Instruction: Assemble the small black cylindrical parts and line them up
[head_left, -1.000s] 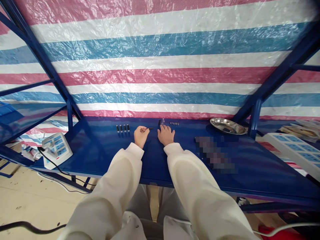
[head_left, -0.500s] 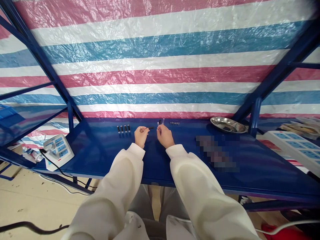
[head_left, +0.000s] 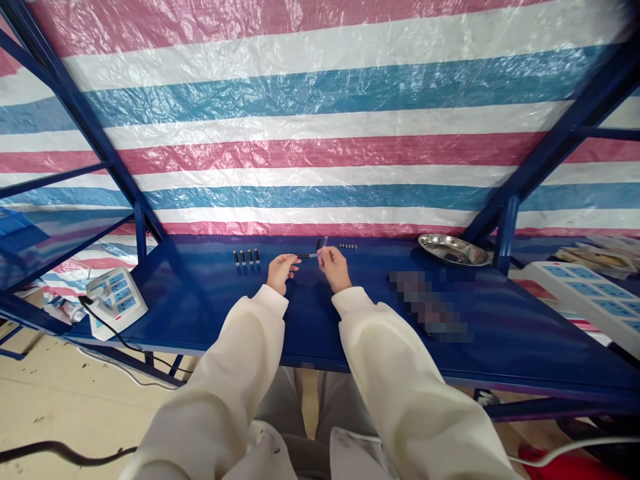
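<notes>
My left hand (head_left: 281, 272) pinches a slim black tube (head_left: 303, 256), which points to the right. Closed on a thin clear tube (head_left: 314, 255), my right hand (head_left: 335, 268) holds it in line with the black one. Their ends meet between the hands; whether one sits inside the other is too small to tell. Just beyond my right fingers lie another clear tube (head_left: 326, 241) and a short black piece (head_left: 319, 243). Several black cylinders with silvery ends (head_left: 250, 257) stand in a row to the left. A row of small shiny metal pieces (head_left: 349, 247) lies right of my right hand.
An oval metal dish (head_left: 453, 259) sits at the back right of the blue table (head_left: 200, 307). Nearer is a pixelated dark object (head_left: 425, 303). White power strips stand at the left (head_left: 117, 303) and right (head_left: 585, 293). A striped sheet (head_left: 320, 153) hangs behind.
My right hand has turned and brought the clear tube against the end of the black tube. My left hand keeps its hold and has hardly moved.
</notes>
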{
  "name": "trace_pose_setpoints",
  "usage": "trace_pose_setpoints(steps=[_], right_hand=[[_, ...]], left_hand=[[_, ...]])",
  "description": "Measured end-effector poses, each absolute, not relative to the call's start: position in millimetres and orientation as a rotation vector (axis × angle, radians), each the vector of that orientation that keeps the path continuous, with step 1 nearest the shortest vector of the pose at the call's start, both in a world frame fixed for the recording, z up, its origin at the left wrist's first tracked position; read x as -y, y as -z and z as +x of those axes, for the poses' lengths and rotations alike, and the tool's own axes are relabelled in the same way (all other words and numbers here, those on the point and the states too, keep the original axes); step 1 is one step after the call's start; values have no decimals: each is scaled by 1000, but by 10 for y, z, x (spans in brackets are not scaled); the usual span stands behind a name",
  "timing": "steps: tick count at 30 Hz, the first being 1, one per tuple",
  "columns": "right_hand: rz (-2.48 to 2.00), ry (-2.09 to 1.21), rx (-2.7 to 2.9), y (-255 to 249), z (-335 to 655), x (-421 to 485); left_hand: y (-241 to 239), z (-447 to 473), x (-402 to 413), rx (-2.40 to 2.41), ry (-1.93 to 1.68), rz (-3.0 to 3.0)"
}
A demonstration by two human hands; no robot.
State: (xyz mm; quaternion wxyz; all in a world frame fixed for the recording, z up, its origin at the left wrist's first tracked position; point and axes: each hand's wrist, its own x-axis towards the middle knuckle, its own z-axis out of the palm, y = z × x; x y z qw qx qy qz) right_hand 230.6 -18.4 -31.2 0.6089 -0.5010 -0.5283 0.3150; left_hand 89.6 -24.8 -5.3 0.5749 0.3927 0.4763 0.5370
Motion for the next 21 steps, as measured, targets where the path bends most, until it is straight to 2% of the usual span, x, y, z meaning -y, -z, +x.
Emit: trace_pose_setpoints(steps=[4, 21], right_hand=[[-1054, -820, 1105, 318, 2301, 167], [-1116, -762, 981, 328, 2294, 185]], left_hand=[[35, 896, 274, -1016, -1235, 967], [75, 931, 293, -1015, -1076, 1204]])
